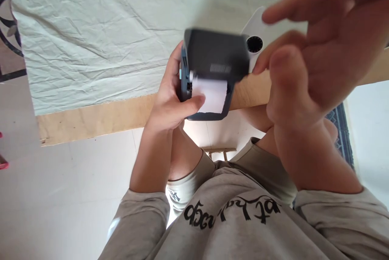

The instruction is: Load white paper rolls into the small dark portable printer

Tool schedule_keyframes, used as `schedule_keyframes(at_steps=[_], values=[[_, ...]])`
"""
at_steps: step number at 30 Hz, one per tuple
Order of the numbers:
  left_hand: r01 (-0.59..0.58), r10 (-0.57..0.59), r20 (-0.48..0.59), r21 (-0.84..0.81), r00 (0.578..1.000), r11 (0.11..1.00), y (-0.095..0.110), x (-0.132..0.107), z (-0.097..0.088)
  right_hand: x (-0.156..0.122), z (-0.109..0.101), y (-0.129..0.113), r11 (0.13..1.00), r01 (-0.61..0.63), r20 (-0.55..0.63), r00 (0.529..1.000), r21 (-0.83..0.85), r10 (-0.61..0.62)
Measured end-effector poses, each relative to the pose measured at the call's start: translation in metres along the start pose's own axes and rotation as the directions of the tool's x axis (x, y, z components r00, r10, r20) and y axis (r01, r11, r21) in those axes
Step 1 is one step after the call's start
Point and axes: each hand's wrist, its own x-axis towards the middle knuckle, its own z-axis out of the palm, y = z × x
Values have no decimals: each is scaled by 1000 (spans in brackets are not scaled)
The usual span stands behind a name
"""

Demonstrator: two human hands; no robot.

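My left hand [170, 108] is wrapped round a small dark portable label printer [217, 53] and holds it above the front edge of the table. The printer's dark cover looks swung up, and white paper [214, 98] shows below it. My left thumb lies on that paper. To the right, close to the camera, my right hand [322, 49] is raised with its fingers apart and nothing in it. Behind its fingertips lies a white object [257, 21] with a black round part, partly hidden by the printer and my fingers; its kind is unclear.
A wrinkled pale green cloth [100, 37] covers the table, leaving a bare wooden front edge [91, 120]. My legs are below that edge, over a pale tiled floor [75, 195]. A blue patterned rug [342, 130] lies at the right, and something pink [3, 163] is at the far left.
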Motion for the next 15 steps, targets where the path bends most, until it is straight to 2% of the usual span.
schedule_keyframes(at_steps=[1,2,4,5,7,8,9,11,15], values=[[-21,21,27,-7,999,1000,-4,2,-4,-6,4,6,986,113,-99,990,123,-101],[-65,67,69,-34,995,997,-6,4,-7,-12,9,14,959,174,-107,982,222,-154],[-91,98,120,-63,988,994,-7,6,-8,-22,18,28,935,199,-100,979,292,-177],[-102,110,122,-72,986,992,-6,6,-7,-27,22,33,934,186,-71,982,303,-173],[21,-17,75,-55,997,998,-2,3,-3,-33,27,40,943,161,-39,987,291,-157],[5,-2,60,-53,998,999,-2,1,-1,-34,29,40,946,152,-36,988,286,-148],[-101,104,43,-65,994,993,-3,0,0,-36,30,40,948,137,-42,991,288,-130],[-149,150,37,-28,988,988,-7,-2,0,-37,32,37,941,70,-26,998,332,-65],[-126,126,44,2,991,992,-9,-2,-2,-35,37,29,926,-63,61,997,372,44]])
